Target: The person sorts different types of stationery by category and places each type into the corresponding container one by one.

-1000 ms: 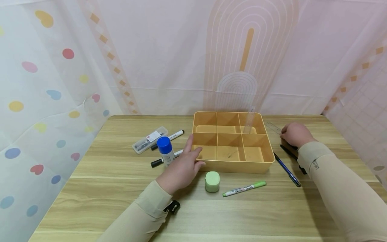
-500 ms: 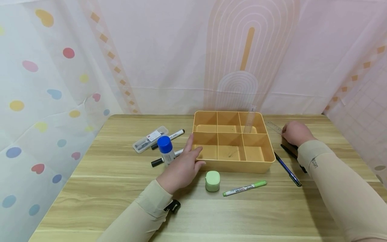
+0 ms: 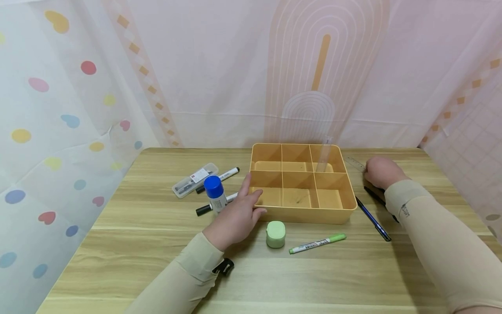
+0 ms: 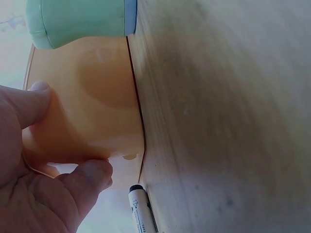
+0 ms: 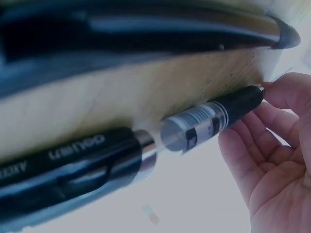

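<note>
At the front left corner of an orange divided organizer box, my left hand grips the wall. Its thumb lies on the front face, and other fingers sit at the left side and over the rim. My right hand is beyond the box's right side, fingers curled at the near end of a clear ruler flat on the table. The hand covers that ruler's end. Below the right hand lie a black pen and a blue pen. In the right wrist view, a clear-barrelled black pen overlaps the fingertips.
A second clear ruler leans upright in the box's back right compartment. A green container and green highlighter lie in front. Leftward are a blue-capped glue stick, black-capped markers and a clear case.
</note>
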{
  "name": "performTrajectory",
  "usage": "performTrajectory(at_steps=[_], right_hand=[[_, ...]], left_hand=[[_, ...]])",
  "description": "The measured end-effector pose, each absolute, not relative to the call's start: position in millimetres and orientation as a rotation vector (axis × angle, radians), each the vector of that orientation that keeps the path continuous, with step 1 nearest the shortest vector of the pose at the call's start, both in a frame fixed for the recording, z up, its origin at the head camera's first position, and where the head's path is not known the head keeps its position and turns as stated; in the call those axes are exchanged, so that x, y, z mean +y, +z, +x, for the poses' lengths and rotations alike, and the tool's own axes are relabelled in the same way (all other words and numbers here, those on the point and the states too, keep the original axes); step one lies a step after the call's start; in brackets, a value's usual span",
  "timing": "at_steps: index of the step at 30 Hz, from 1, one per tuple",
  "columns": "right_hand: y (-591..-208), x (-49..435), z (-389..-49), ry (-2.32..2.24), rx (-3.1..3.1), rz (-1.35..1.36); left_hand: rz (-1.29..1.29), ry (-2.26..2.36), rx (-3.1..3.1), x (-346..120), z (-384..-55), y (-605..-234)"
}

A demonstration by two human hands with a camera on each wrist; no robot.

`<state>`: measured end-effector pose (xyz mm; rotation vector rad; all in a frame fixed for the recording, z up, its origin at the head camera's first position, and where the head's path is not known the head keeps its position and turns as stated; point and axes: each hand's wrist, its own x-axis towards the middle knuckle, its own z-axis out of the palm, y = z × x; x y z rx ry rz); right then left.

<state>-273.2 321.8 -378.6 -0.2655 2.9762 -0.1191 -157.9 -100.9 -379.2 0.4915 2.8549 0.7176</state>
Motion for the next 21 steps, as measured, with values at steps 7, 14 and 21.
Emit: performTrajectory(at_steps=[7, 14, 21], right_hand=[[-380.8, 321.7, -274.7, -0.076, 2.975, -0.278], [-381.5, 320.4, -275.0, -0.067, 2.963, -0.257], [-380.5, 318.2, -273.2, -0.079, 2.969, -0.271]], left_hand=[[0.497, 0.721, 2.858, -101.1, -157.6, -379.4], [0.495, 0.719, 2.858, -101.0, -157.5, -379.6], [0.485, 0.723, 2.853, -100.6, -157.8, -379.4]])
